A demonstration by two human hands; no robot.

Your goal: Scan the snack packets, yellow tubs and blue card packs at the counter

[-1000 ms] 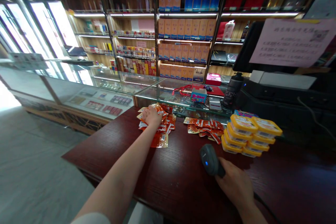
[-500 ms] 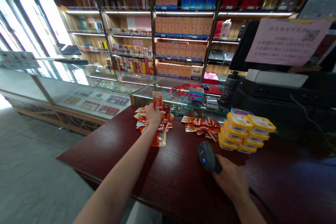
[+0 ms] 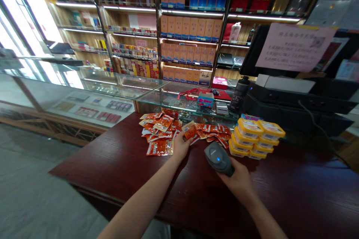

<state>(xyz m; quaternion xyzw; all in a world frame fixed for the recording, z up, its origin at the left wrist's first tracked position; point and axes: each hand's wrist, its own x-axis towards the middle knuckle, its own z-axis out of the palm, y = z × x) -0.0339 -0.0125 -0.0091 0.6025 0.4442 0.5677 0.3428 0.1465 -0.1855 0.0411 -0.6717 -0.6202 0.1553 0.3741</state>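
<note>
My left hand [image 3: 182, 147] is closed on an orange snack packet [image 3: 190, 130], held between two groups of similar packets. To its left spreads a loose pile of shiny orange packets [image 3: 160, 148] on the dark wooden counter [image 3: 117, 168]. Right of the hand lies a second row of orange packets [image 3: 214, 129]. My right hand [image 3: 238, 177] grips a black barcode scanner [image 3: 217, 158] by its handle, a blue light glowing on top. The scanner's head points toward the held packet, with a gap between them.
Stacked yellow plastic tubs [image 3: 248, 140] stand right of the packets. Behind are a glass display case [image 3: 157, 95], a small candy box [image 3: 205, 101] and a black bottle [image 3: 239, 93]. A monitor [image 3: 252, 54] bearing a pink paper stands at the right.
My left hand has moved right from the left pile, carrying a packet toward the scanner. The scanner in my right hand has turned a little to the left. The view has shifted slightly.
</note>
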